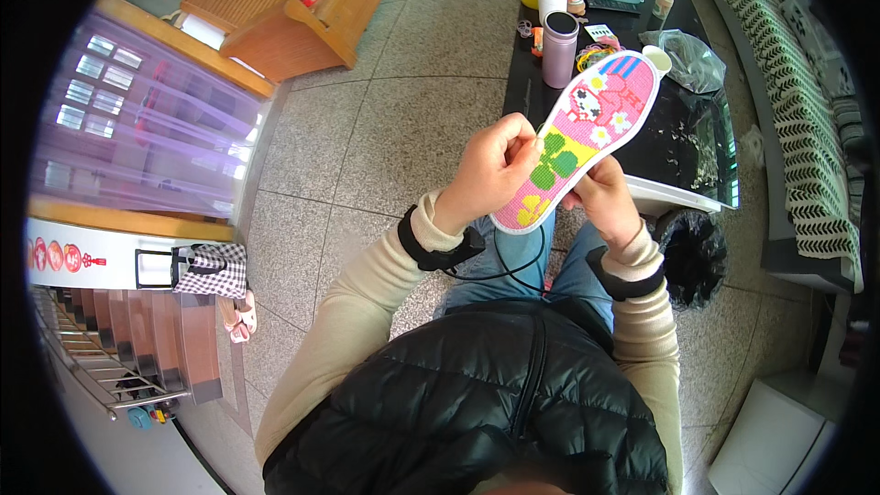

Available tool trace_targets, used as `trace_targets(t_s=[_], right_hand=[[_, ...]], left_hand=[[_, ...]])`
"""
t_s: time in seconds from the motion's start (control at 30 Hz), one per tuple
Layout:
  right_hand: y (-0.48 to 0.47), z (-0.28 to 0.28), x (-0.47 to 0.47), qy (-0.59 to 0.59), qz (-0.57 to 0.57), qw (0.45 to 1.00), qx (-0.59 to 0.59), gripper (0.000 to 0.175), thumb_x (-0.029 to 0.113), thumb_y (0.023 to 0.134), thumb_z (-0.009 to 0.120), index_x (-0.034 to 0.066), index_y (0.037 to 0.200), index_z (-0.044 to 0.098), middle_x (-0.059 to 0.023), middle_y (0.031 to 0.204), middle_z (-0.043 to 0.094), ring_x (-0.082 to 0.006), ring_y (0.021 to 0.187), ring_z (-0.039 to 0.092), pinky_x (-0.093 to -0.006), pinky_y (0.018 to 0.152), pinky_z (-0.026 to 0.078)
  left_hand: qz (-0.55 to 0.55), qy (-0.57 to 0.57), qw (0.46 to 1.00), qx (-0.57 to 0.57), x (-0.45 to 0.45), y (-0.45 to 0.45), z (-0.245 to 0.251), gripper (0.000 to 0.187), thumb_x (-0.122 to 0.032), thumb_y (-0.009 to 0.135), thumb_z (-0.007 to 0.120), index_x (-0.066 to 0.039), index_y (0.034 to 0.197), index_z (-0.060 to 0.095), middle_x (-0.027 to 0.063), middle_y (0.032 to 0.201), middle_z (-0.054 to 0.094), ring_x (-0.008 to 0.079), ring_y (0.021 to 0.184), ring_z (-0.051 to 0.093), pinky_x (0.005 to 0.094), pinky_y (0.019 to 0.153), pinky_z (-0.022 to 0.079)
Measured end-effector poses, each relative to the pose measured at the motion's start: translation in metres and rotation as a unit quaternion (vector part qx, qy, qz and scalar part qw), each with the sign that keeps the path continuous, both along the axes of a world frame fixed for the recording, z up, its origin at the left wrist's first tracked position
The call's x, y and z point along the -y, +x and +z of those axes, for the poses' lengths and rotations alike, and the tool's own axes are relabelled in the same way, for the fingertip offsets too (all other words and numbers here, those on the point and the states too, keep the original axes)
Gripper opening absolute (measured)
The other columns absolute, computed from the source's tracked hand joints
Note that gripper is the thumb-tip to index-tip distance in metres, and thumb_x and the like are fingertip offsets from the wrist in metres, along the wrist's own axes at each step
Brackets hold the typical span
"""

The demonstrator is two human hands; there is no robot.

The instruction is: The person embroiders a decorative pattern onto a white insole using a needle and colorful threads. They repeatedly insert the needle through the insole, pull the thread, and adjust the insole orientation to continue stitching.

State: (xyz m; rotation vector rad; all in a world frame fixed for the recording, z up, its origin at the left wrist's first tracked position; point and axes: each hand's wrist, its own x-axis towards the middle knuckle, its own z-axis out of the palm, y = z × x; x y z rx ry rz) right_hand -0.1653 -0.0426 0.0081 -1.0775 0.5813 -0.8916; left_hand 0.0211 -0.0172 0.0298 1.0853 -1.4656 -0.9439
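A cross-stitched shoe insole [597, 125] with white edging is held up over my knees, tilted with its wide end away from me. Its face is pink and yellow, with a cartoon face, white flowers, a green clover and blue stripes. My left hand [496, 163] pinches at the left edge beside the clover; whether a needle or thread sits between those fingertips is too small to tell. From the right, my right hand [606, 201] grips the opposite edge, its fingers partly hidden underneath.
Beyond the insole, a black table [619, 27] carries a pink tumbler [560, 51], colored thread [595, 55], a paper cup [658, 60] and a plastic bag [693, 67]. A lined trash bin [691, 258] stands by my right knee. A black cable [512, 269] hangs between my wrists.
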Motion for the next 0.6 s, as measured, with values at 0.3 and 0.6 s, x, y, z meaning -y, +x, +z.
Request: trace_targets(t_s=[0.3, 0.6], right_hand=[[-0.005, 0.013, -0.001, 0.035, -0.007, 0.997, -0.073, 0.03, 0.021, 0.1, 0.063, -0.0002, 0.12, 0.056, 0.0013, 0.083, 0.061, -0.0046, 0.061, 0.048, -0.0201, 0.054, 0.038], [0.015, -0.001, -0.007, -0.048, -0.131, 0.99, -0.012, 0.032, 0.025, 0.101, 0.062, -0.0002, 0.12, 0.054, -0.0023, 0.097, 0.065, -0.0054, 0.071, 0.055, -0.021, 0.061, 0.046]], left_hand=[[0.053, -0.059, 0.991, 0.107, -0.005, -0.003, 0.005, 0.012, -0.004, 0.093, 0.062, -0.003, 0.085, 0.052, 0.0015, 0.063, 0.05, 0.0042, 0.056, 0.044, 0.0265, 0.049, 0.036], [0.029, -0.034, 0.998, 0.046, -0.003, -0.006, -0.01, 0.01, -0.004, 0.093, 0.062, -0.003, 0.089, 0.052, -0.0003, 0.066, 0.053, 0.0026, 0.056, 0.045, 0.0243, 0.049, 0.036]])
